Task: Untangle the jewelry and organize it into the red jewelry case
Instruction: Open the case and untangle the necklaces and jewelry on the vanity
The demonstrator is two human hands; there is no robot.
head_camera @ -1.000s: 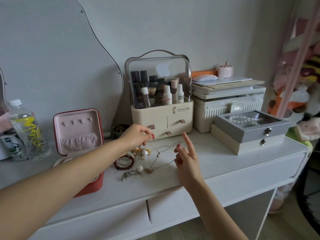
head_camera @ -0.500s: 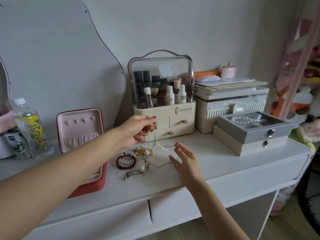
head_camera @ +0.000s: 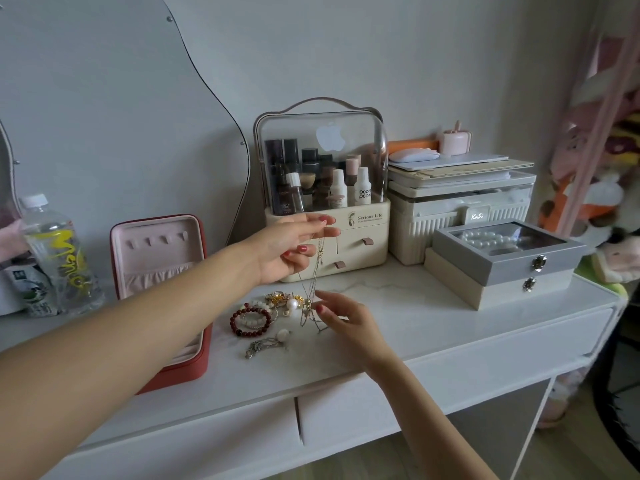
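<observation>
A thin gold chain necklace (head_camera: 316, 271) hangs from my left hand (head_camera: 291, 247), which pinches its upper end above the table. My right hand (head_camera: 346, 322) is lower, its fingertips at the chain's bottom end where it meets the jewelry pile (head_camera: 277, 306); I cannot tell if they pinch it. The pile holds a dark red bead bracelet (head_camera: 250, 322), pearl pieces (head_camera: 293, 303) and a silver chain (head_camera: 265, 344). The red jewelry case (head_camera: 159, 271) stands open at the left, its pink-lined lid upright; my left forearm hides part of its base.
A cream cosmetics organizer (head_camera: 329, 202) with a clear dome stands right behind the hands. Stacked grey and beige boxes (head_camera: 502, 265) sit at the right, a white ribbed box (head_camera: 460, 209) behind them. A water bottle (head_camera: 59, 254) is far left. The white table's edge (head_camera: 450, 355) runs in front.
My left hand has risen with the chain's upper end, pulling the necklace up out of the pile. My right hand has slid left and down to the chain's lower end.
</observation>
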